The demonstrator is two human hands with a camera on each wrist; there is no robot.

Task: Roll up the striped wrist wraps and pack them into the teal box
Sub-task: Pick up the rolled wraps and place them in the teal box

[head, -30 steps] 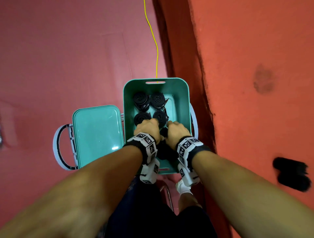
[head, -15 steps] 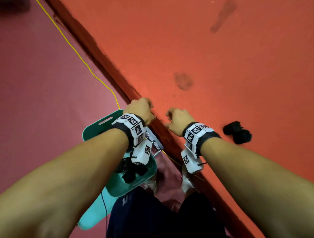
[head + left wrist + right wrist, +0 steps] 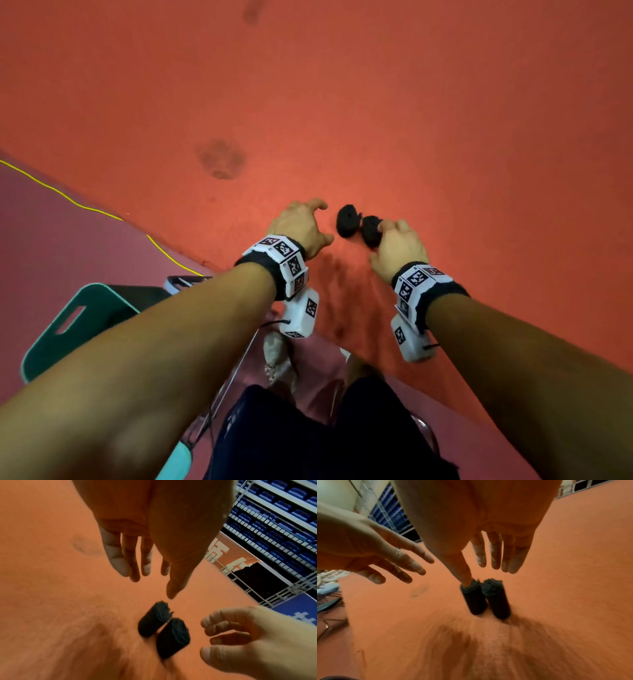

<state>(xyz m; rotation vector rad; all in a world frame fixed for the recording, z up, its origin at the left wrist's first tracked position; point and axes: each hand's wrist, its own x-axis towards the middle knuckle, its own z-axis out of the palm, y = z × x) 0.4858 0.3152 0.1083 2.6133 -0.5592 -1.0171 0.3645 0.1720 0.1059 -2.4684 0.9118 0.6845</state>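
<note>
Two rolled black wraps lie touching side by side on orange matting. Left hand and right hand hover either side, fingers spread, gripping nothing. Teal box sits well apart on adjoining maroon floor; blue-stocked racking lines the room.

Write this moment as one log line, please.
left hand open, reaching | right hand open, reaching | two rolled wraps on orange floor | none held

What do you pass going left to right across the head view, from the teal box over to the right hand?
Teal box → left hand → first black roll → second black roll → right hand.
</note>
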